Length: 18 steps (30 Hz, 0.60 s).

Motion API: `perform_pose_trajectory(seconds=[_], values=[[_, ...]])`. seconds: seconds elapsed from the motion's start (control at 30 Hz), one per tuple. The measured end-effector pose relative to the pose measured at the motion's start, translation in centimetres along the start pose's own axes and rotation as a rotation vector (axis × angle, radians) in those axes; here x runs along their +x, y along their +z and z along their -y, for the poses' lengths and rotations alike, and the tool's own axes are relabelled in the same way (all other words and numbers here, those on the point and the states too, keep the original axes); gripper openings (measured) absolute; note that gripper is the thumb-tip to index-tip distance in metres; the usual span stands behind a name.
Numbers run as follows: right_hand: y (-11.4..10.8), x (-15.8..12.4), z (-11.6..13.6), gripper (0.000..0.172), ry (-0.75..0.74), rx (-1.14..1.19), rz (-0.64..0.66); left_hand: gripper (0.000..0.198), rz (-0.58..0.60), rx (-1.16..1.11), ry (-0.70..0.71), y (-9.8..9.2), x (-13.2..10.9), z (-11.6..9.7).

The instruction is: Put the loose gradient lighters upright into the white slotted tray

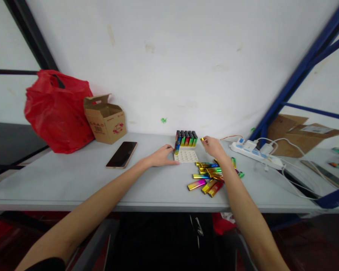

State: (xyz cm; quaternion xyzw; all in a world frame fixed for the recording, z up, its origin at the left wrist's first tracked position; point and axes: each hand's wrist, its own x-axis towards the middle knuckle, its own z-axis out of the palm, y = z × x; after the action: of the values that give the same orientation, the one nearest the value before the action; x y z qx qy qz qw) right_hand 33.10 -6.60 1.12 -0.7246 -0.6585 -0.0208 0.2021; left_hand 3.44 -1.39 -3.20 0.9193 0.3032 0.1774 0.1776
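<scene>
My left hand (161, 156) rests at the left end of a white tray (186, 156) with rows of round holes. Its thumb and fingers are spread, close to the tray's edge and to a single blue-and-gold lighter (177, 148) standing upright there. Several lighters (187, 139) with black tops stand packed in rows at the tray's back. Right of the tray, my right hand (211, 146) pinches a lighter (202, 139) with a gold end pointing left, held above the table. Below that hand lies a loose pile of shiny lighters (213, 172), partly hidden by my right forearm.
A dark-screened phone (121, 154) lies on the grey table (73, 177) at left. Behind it stand an open cardboard box (110, 122) and a red plastic bag (59, 113). At right are a white power strip (255, 155) with cables and flattened cardboard (293, 135).
</scene>
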Motion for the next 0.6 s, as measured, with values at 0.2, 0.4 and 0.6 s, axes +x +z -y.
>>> perform_pose_trajectory(seconds=[0.2,0.4,0.6], values=[[0.0,-0.3,1.9,0.041,-0.017,0.472,0.002,0.080,-0.006,-0.016,0.006,0.1,0.0,0.0],[1.0,0.3,2.3,0.052,-0.062,0.667,-0.121,0.077,-0.023,-0.027,0.014,0.1,0.0,0.1],[1.9,0.0,3.4,0.061,-0.145,0.789,-0.076,0.081,-0.012,-0.008,0.017,0.0,0.0,-0.1]])
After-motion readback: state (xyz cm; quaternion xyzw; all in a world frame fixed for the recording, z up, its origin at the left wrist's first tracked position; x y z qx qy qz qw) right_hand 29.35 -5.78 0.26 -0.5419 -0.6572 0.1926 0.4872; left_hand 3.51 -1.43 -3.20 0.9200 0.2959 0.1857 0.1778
